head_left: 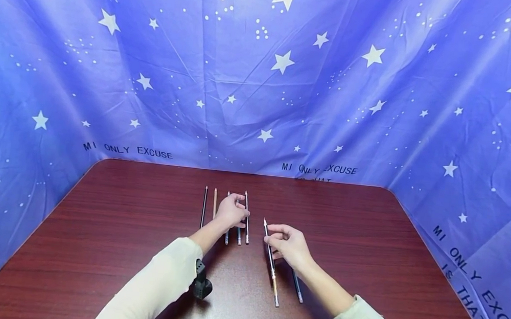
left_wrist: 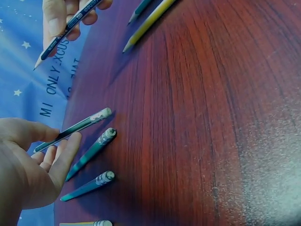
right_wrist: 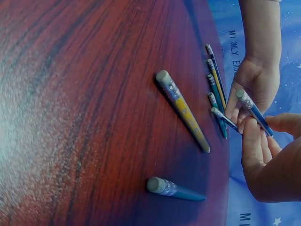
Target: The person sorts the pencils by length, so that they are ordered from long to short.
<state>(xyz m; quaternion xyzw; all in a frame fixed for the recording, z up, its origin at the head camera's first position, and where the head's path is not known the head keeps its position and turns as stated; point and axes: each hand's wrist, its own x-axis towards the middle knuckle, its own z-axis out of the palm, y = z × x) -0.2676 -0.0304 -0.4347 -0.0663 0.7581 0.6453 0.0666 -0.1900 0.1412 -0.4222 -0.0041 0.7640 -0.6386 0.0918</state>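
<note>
My left hand point(head_left: 232, 212) pinches a dark pencil point(left_wrist: 80, 126) between thumb and fingers at the right end of a row. Beside it in that row lie two green pencils point(left_wrist: 93, 153), their eraser ends toward me. My right hand point(head_left: 292, 246) pinches a dark pencil with a sharpened tip point(head_left: 269, 247), tilted and raised off the table; its eraser end shows in the right wrist view point(right_wrist: 254, 112). Below the right hand, a yellow pencil point(right_wrist: 186, 115) and a teal pencil point(right_wrist: 181, 192) lie on the table, partly hidden in the head view.
Farther left in the row lie a black pencil point(head_left: 204, 206) and a yellow pencil point(head_left: 215, 202), partly covered by the left arm. The reddish-brown wooden table point(head_left: 115, 228) meets a blue star-patterned curtain point(head_left: 245, 76) at its back and sides.
</note>
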